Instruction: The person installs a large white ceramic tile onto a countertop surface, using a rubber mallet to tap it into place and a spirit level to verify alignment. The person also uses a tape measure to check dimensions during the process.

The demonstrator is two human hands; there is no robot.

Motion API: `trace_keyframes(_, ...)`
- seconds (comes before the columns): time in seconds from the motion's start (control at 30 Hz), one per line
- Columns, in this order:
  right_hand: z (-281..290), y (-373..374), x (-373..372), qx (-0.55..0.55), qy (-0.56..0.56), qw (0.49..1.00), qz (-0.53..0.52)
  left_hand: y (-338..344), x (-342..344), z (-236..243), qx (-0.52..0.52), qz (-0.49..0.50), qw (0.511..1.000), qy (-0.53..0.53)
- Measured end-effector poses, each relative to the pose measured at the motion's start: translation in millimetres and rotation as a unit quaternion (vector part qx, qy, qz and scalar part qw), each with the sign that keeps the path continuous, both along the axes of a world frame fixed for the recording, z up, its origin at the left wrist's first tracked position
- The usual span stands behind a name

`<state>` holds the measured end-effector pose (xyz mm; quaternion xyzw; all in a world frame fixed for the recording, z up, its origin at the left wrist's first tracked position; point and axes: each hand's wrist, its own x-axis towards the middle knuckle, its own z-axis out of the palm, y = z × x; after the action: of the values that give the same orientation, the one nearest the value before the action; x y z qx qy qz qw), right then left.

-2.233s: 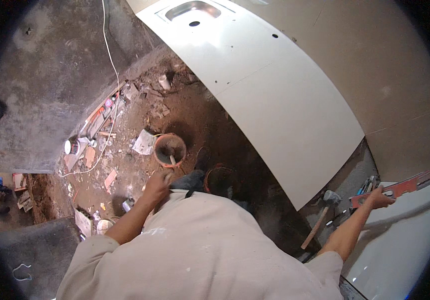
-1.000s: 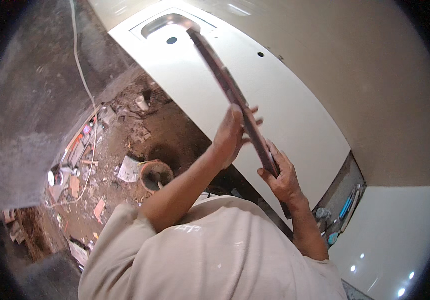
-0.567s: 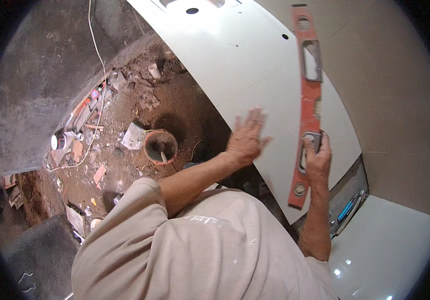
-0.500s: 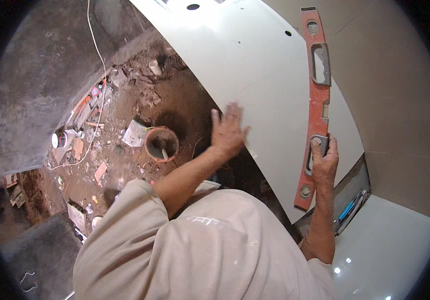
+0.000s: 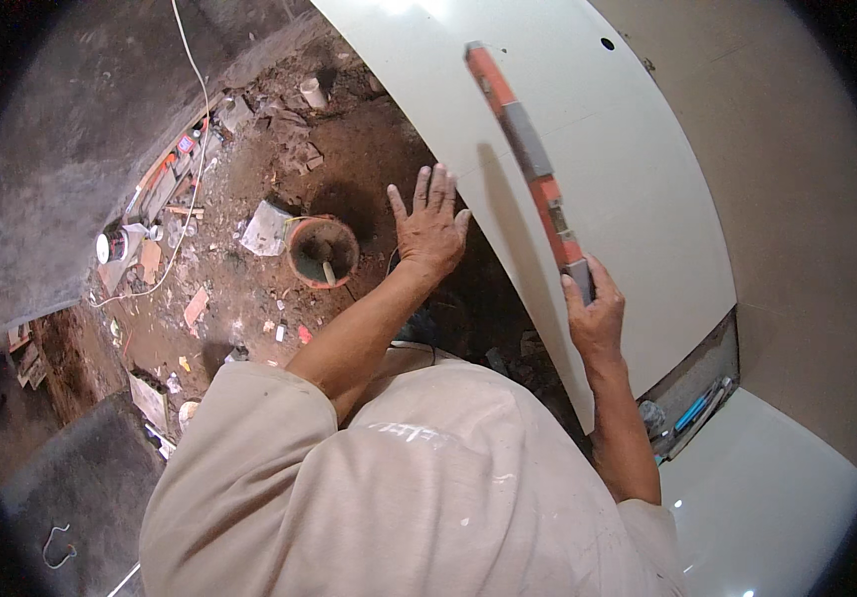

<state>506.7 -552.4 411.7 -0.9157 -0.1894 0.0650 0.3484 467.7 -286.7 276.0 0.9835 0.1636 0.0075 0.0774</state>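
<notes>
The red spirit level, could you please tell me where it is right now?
In the head view, the red spirit level is in the upper half, just right of centre, held in the right hand over the white countertop.

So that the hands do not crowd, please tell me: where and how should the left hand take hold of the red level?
Probably at its far grey section, coming from the left. The right hand grips the near part, and the red level slants to the upper left, leaving that section uncovered, facing the left hand.
</notes>
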Motion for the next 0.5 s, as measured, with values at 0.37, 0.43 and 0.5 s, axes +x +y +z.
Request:
trace_keyframes(0.37,-59,82,16,-0.005,-0.001,0.998,0.061,74,-120,-42,-0.189,0.159,0.954,0.170)
trace_keyframes(0.43,-62,88,18,-0.018,0.010,0.998,0.061,91,-153,-56,-0.175,0.153,0.953,0.197)
trace_keyframes(0.5,-64,91,19,-0.022,0.009,0.998,0.062,102,-182,-71,-0.237,0.212,0.929,0.188)
